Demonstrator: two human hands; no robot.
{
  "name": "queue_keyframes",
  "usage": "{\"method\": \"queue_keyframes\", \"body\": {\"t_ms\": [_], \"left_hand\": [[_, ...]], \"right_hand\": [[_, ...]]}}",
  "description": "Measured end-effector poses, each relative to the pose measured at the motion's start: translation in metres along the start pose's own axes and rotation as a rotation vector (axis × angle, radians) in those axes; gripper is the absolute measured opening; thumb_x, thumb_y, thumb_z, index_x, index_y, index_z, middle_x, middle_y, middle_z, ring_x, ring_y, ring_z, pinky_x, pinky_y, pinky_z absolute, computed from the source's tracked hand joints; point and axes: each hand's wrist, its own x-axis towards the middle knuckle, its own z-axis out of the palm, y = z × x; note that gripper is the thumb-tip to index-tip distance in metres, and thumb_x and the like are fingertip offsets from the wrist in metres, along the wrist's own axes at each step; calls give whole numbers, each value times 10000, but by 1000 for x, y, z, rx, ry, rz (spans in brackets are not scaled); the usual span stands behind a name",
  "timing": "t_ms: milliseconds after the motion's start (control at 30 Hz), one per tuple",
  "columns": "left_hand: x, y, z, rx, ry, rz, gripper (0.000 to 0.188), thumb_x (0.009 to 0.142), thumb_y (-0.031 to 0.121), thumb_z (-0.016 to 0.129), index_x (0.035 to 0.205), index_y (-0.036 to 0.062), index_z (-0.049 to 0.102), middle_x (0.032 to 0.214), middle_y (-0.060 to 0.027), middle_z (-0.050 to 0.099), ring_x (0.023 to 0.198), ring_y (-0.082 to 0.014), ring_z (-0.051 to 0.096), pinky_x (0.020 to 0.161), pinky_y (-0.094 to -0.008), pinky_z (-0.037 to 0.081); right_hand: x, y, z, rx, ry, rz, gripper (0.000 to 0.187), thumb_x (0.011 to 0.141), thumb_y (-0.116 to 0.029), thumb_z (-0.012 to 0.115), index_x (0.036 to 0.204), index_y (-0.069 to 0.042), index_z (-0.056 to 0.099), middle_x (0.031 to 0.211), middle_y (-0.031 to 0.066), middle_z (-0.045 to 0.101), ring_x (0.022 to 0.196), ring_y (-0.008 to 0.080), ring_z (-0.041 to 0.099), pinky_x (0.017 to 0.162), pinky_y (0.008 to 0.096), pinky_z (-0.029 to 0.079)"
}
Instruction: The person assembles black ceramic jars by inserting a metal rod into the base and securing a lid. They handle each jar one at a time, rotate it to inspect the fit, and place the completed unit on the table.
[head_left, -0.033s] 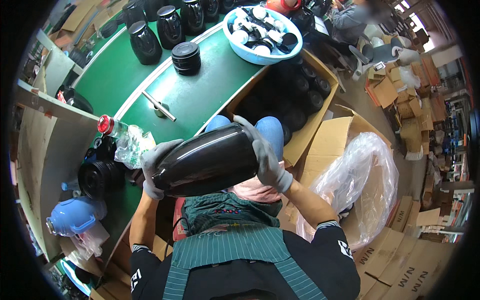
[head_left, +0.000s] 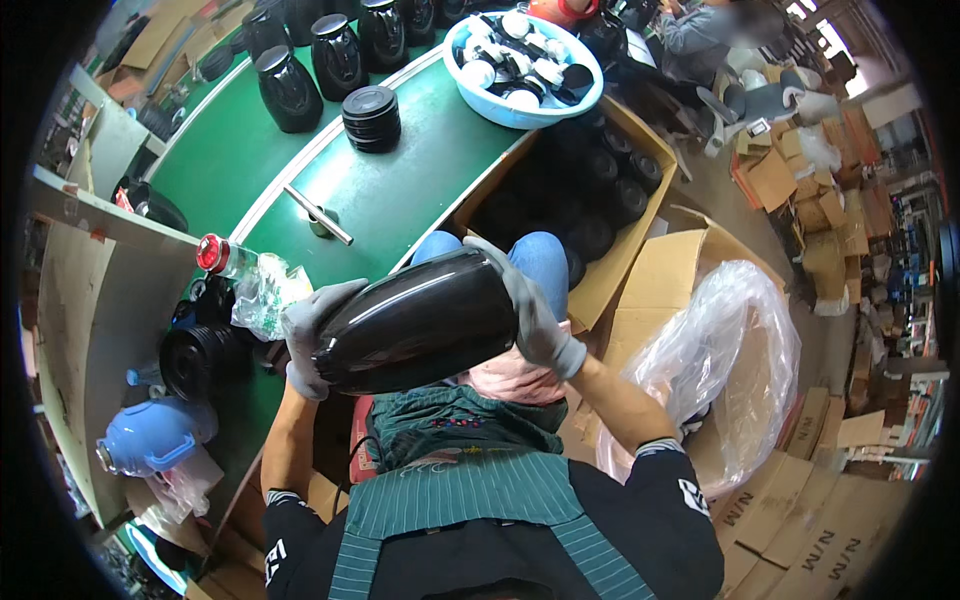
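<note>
Both my gloved hands hold a glossy black flask body [head_left: 420, 325], tilted nearly on its side above my lap. My left hand [head_left: 312, 340], in a grey glove, grips the narrower end. My right hand [head_left: 535, 315], in a matching glove, wraps the wider end, fingers along its upper rim. Past the flask body, a metal T-shaped handle tool [head_left: 318, 214] lies on the green bench [head_left: 400, 200]. Close to my left hand are a clear plastic bag [head_left: 268, 298] and a red-capped bottle [head_left: 225, 256].
Black flask bodies [head_left: 290, 88] stand at the back left, near stacked black discs [head_left: 371, 118]. A light-blue basin [head_left: 490, 110] holds black and white parts. A carton [head_left: 625, 270] of black pieces stands right of the bench, near a plastic-lined box [head_left: 740, 370]. A blue jug [head_left: 155, 435] sits left.
The flask body and my hands stay almost in place; the whole view shifts very slightly.
</note>
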Motion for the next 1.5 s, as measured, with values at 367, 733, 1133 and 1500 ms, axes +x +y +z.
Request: {"method": "queue_keyframes", "body": {"t_ms": [367,733,1133,1500], "left_hand": [[32,66,15,160,-156,-72,515,828,89,801,1322,-38,728,1149,-187,798,1080,-285,781,981,-389,587],[44,120,47,-178,-279,245,742,851,72,820,1546,7,568,1515,-242,624,1420,-409,598,1187,-494,476],[19,152,54,361,77,543,592,777,611,865,1161,163,824,1266,-51,654,1227,-301,621,1067,-540,542],[22,125,50,314,205,805,625,662,703,842,962,155,840,1042,-30,736,1203,-329,615,1004,-574,537]], "right_hand": [[-3,38,-34,336,9,210,404,1156,-240,489,1472,-3,578,1398,131,689,1267,229,671,1127,365,525],[-44,58,-49,619,257,122,321,1079,-162,624,1351,-5,691,1295,130,761,1173,230,745,1008,395,640],[-101,151,-45,603,370,301,591,1122,-519,490,1511,-81,568,1470,176,637,1340,311,641,1109,466,582],[-94,72,-3,1097,477,401,724,1065,-646,506,1519,-86,573,1472,160,639,1359,317,619,1147,490,535]]}}
